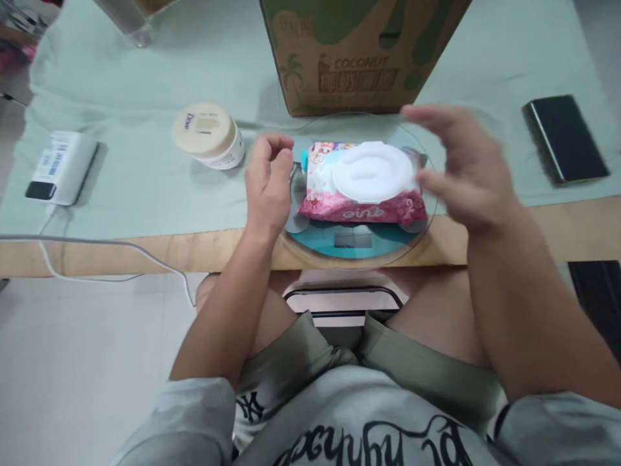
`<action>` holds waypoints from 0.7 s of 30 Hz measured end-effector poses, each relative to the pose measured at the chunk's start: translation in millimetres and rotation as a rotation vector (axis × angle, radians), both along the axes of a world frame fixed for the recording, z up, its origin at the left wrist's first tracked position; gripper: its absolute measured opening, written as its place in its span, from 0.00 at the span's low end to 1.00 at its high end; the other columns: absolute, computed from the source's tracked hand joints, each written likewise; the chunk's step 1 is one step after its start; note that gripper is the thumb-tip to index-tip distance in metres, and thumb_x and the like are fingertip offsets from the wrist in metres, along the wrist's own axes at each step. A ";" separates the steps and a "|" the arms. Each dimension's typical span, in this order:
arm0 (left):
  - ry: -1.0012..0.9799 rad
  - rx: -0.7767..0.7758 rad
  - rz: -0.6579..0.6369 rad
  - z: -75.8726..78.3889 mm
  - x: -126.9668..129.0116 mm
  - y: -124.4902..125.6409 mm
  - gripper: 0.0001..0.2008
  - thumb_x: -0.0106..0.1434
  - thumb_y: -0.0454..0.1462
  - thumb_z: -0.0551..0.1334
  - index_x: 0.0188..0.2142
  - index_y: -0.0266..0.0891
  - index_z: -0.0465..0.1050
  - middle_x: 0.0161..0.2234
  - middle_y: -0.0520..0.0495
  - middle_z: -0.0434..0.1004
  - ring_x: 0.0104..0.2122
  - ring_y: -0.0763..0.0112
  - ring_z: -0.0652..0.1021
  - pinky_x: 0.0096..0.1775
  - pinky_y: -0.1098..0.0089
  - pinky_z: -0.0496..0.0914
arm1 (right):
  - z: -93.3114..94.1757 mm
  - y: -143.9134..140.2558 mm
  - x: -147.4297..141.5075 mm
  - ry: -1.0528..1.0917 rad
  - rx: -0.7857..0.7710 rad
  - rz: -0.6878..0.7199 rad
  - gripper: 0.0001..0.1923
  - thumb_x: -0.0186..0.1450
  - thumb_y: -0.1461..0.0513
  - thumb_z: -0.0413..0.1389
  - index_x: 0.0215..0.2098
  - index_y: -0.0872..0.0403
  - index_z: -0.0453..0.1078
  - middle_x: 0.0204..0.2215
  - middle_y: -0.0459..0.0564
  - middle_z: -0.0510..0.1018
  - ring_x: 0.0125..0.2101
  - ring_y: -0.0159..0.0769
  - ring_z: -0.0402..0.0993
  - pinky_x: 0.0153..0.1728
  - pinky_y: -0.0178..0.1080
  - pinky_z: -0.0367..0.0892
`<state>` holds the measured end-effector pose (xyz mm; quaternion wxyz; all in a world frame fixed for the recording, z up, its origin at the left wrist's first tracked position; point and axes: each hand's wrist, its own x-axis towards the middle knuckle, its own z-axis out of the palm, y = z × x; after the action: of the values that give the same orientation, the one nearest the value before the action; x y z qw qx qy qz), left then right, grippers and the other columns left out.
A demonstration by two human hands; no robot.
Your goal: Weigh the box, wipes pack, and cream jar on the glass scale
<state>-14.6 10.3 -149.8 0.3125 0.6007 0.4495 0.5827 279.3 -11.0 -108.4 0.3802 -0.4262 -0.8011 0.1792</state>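
Observation:
A pink-and-white pack of wet wipes [320,200] with a white oval lid [372,171] lies flat on a round glass scale [315,243]. The scale has a blue-green front part and a small grey display window [352,239]. Just left of the pack is my left hand [269,184], its fingers curled in and the thumb close against them, with nothing visible in them. My right hand [466,168] hovers at the pack's right end, open, thumb and fingers apart and slightly blurred. Whether its thumb touches the pack I cannot tell.
A coconut carton [359,58] stands behind the scale. To the left are a Dove jar [208,136] and a white power bank [63,167] with a cable [121,243]. A dark phone [567,139] lies right. The wooden table edge [218,251] runs along the front.

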 end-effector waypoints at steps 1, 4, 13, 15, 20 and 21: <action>0.024 0.016 0.012 1.4 -1.0 5.5 0.21 0.70 0.58 0.63 0.39 0.43 0.75 0.37 0.47 0.75 0.39 0.65 0.75 0.43 0.62 0.70 | -11.0 3.4 8.4 0.088 0.002 -0.100 0.29 0.73 0.43 0.48 0.67 0.44 0.65 0.65 0.52 0.73 0.67 0.49 0.71 0.73 0.56 0.67; 0.124 0.009 0.009 3.6 2.2 17.8 0.17 0.73 0.51 0.63 0.35 0.42 0.73 0.33 0.47 0.74 0.36 0.66 0.74 0.41 0.63 0.69 | -42.3 8.8 24.5 0.048 -0.121 -0.341 0.27 0.75 0.46 0.43 0.64 0.46 0.70 0.66 0.52 0.74 0.68 0.48 0.70 0.74 0.58 0.65; 0.242 -0.092 -0.067 3.9 14.8 13.8 0.31 0.70 0.66 0.55 0.32 0.43 0.76 0.28 0.47 0.71 0.36 0.62 0.76 0.43 0.61 0.69 | -58.4 10.4 20.5 -0.076 -0.266 -0.362 0.24 0.73 0.51 0.48 0.62 0.47 0.73 0.69 0.53 0.69 0.71 0.49 0.66 0.75 0.58 0.62; 0.241 -0.094 -0.060 4.3 14.4 13.9 0.33 0.68 0.68 0.55 0.33 0.43 0.77 0.28 0.47 0.71 0.35 0.63 0.76 0.42 0.61 0.69 | -49.5 8.2 19.7 -0.027 -0.139 -0.447 0.25 0.74 0.47 0.45 0.60 0.48 0.72 0.69 0.56 0.68 0.71 0.52 0.65 0.74 0.62 0.61; 0.101 -0.002 0.067 3.1 14.5 16.1 0.34 0.65 0.69 0.58 0.36 0.41 0.77 0.34 0.47 0.78 0.37 0.65 0.76 0.42 0.62 0.69 | -11.7 -15.0 -4.0 0.089 0.294 -0.226 0.32 0.71 0.37 0.48 0.66 0.42 0.64 0.64 0.54 0.68 0.68 0.54 0.66 0.72 0.64 0.62; 0.062 0.030 0.095 2.7 14.0 16.1 0.33 0.65 0.68 0.58 0.36 0.40 0.76 0.35 0.47 0.78 0.38 0.66 0.76 0.42 0.63 0.69 | -5.7 -20.8 -11.6 0.020 0.247 -0.116 0.34 0.69 0.39 0.53 0.69 0.39 0.60 0.65 0.53 0.68 0.69 0.54 0.66 0.73 0.64 0.61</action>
<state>-0.6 26.4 -147.2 0.2616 0.6010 0.4782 0.5845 267.7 -31.8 -114.1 0.4476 -0.4199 -0.7871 0.0612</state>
